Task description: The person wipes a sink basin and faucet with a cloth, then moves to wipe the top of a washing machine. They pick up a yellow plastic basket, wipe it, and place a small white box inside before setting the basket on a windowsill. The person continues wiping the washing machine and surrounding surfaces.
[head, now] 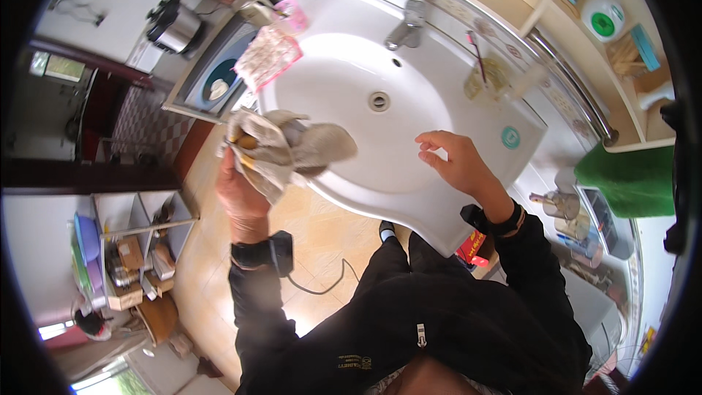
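My left hand (241,192) grips a crumpled beige cloth (266,145) with yellowish and grey patches, raised at the left front edge of the white washbasin (395,159). Part of the cloth flares to the right over the basin and is blurred. Most of my left fingers are hidden behind it. Above the right side of the basin hovers my right hand (455,162), its fingers bent and apart, holding nothing. A metal faucet (407,26) stands at the back of the basin, beyond the round drain (379,101).
A pink-edged patterned cloth (269,59) hangs over the basin's left rim, beside a pink cup (290,15). On the right ledge are a cup holding a toothbrush (480,60) and a round teal sticker (510,137). Open shelving (529,8) and a metal rail (576,88) line the right wall.
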The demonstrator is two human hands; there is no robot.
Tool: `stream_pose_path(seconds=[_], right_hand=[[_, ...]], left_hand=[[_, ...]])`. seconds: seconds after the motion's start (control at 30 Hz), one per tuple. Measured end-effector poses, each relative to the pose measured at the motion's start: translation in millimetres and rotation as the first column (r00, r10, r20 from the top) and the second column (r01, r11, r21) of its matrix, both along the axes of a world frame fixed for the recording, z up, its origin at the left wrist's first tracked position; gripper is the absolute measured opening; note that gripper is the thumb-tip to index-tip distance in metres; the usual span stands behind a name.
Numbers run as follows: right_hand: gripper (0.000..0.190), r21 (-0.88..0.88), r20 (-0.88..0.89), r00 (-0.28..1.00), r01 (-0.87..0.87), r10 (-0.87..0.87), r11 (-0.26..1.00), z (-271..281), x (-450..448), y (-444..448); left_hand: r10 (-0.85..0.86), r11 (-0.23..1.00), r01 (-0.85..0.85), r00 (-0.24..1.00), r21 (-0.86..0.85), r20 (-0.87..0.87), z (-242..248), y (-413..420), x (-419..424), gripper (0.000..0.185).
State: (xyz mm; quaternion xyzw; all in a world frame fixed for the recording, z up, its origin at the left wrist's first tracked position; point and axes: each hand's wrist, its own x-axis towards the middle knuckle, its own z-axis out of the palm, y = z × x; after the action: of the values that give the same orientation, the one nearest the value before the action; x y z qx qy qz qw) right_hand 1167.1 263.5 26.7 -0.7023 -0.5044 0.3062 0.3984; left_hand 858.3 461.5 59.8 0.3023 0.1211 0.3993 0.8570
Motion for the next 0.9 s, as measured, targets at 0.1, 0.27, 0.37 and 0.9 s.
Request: stream_pose_path(seconds=[0.1, 0.27, 0.37, 0.9], right_hand=[[0.027, 0.086, 0.026, 0.979, -0.202, 0.2, 0.976, 22.2, -36.5, 4.6], [0.028, 0.11, -0.001, 0.911, -0.409, 0.412, 0.906, 40.3, -78.5, 3.6], [0.028, 0.127, -0.032, 0.865, -0.493, 0.5, 0.861, 43.9, -98.8, -4.7], [0.011, 0.107, -0.806, 0.518, -0.347, 0.286, 0.932, 0.9, -468.4, -85.8]], left_hand=[[0.078, 0.992, -0.065, 0.991, -0.112, 0.113, -1.0, -38.5, -23.9, 0.046], [0.427, 0.881, -0.436, 0.9, -0.185, -0.089, -9.6, -105.5, -58.1, 0.041], [0.476, 0.857, -0.477, 0.878, -0.193, -0.056, -17.0, -140.7, -82.9, 0.039], [0.283, 0.754, -0.159, 0.954, -0.638, 0.097, -113.2, -303.3, -381.2, 0.055]])
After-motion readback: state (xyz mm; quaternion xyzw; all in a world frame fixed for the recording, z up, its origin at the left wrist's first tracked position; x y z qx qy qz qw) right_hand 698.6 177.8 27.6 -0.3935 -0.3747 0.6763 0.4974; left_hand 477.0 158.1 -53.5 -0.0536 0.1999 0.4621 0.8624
